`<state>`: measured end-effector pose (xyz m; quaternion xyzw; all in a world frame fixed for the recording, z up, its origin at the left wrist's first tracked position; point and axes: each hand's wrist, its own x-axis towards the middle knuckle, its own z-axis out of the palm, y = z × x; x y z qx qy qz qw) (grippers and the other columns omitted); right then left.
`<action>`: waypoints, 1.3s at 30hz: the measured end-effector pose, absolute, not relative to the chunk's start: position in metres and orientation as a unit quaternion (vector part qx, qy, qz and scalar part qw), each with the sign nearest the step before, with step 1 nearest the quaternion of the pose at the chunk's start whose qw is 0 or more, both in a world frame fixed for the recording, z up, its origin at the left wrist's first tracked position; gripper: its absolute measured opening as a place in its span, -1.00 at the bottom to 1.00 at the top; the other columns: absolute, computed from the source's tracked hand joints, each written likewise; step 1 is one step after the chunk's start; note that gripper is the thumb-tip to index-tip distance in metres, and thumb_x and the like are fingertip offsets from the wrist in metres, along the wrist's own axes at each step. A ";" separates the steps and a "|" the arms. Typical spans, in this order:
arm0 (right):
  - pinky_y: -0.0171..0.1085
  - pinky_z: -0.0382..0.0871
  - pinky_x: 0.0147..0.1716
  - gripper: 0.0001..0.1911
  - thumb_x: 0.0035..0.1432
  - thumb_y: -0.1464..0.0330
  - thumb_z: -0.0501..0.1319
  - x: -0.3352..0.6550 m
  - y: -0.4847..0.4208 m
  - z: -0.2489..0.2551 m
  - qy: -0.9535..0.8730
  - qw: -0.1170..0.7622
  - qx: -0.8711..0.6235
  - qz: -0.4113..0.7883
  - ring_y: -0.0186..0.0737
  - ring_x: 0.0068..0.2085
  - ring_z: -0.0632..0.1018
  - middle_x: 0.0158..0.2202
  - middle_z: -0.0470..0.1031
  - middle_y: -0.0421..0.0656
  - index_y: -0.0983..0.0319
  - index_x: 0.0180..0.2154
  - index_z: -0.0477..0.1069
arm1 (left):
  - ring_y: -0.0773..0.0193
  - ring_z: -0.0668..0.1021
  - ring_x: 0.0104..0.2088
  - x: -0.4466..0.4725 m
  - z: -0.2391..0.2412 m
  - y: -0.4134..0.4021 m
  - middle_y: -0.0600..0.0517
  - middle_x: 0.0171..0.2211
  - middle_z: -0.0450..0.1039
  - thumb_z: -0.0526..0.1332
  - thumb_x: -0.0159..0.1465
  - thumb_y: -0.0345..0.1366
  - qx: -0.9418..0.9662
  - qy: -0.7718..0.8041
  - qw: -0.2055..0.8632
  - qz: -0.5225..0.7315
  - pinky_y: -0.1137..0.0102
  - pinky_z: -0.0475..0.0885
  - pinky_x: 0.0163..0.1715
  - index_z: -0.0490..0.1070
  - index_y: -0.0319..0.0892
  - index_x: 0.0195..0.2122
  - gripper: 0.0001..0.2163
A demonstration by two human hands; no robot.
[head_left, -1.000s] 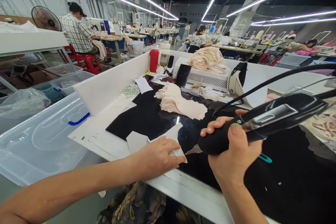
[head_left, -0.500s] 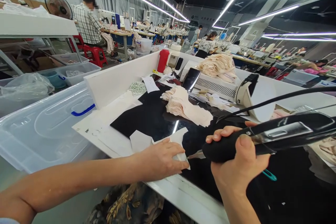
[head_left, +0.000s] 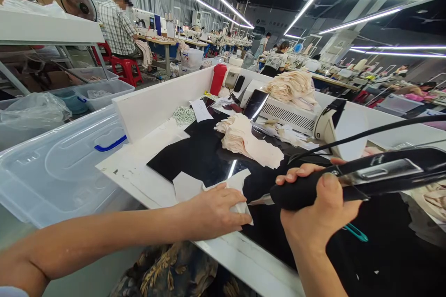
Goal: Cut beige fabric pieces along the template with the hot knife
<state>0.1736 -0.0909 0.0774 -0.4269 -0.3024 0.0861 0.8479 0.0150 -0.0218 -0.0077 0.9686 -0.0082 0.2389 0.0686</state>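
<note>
My left hand (head_left: 213,210) lies flat, fingers together, pressing down a white fabric piece (head_left: 234,182) on the glossy black worktop (head_left: 383,250). My right hand (head_left: 318,206) is wrapped round the black handle of a corded cutting tool (head_left: 351,180), whose metal tip (head_left: 259,201) touches the edge of the fabric just right of my left fingers. A second white piece (head_left: 186,185) lies to the left of the first.
A heap of cream fabric pieces (head_left: 249,139) lies further back, with a phone (head_left: 255,104), a white machine box (head_left: 289,113) and a red bottle (head_left: 216,79) behind it. A clear plastic bin (head_left: 62,167) stands to the left. Other people work at tables beyond.
The tool tip has come down and left to meet the fabric edge by my left fingers. My left hand stays pressed on the piece. The view has shifted slightly.
</note>
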 end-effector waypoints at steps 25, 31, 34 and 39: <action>-0.27 0.46 -0.61 -0.58 0.01 0.27 0.44 0.162 -0.109 0.076 -0.311 0.840 -0.431 0.108 -0.28 -0.54 0.43 -0.50 0.46 -0.34 0.11 -0.10 0.37 | 0.15 0.57 -0.01 0.012 0.013 -0.018 -0.13 -0.11 0.54 0.13 0.51 -0.30 0.971 -0.075 0.071 0.217 0.30 0.49 0.10 0.50 -0.29 -0.09 -0.81; -0.24 0.48 -0.59 -0.57 0.02 0.25 0.44 0.162 -0.108 0.073 -0.309 0.845 -0.425 0.103 -0.28 -0.54 0.45 -0.48 0.48 -0.33 0.12 -0.10 0.36 | 0.14 0.57 0.03 0.013 0.010 -0.005 -0.10 -0.02 0.53 0.15 0.51 -0.25 0.977 -0.059 0.097 0.179 0.29 0.48 0.12 0.51 -0.20 0.02 -0.79; -0.25 0.46 -0.58 -0.55 0.02 0.23 0.45 0.162 -0.108 0.072 -0.310 0.846 -0.422 0.102 -0.28 -0.54 0.45 -0.48 0.48 -0.33 0.13 -0.09 0.35 | 0.14 0.58 0.03 0.010 0.009 -0.003 -0.13 0.04 0.51 0.13 0.52 -0.22 0.978 -0.048 0.108 0.173 0.28 0.48 0.11 0.52 -0.15 0.06 -0.76; -0.25 0.48 -0.57 -0.53 0.04 0.23 0.45 0.163 -0.106 0.071 -0.299 0.851 -0.416 0.115 -0.29 -0.53 0.47 -0.46 0.49 -0.32 0.13 -0.06 0.33 | 0.12 0.57 0.05 0.008 0.011 -0.002 -0.15 0.06 0.51 0.11 0.53 -0.23 0.976 -0.051 0.115 0.175 0.23 0.47 0.15 0.51 -0.17 0.07 -0.75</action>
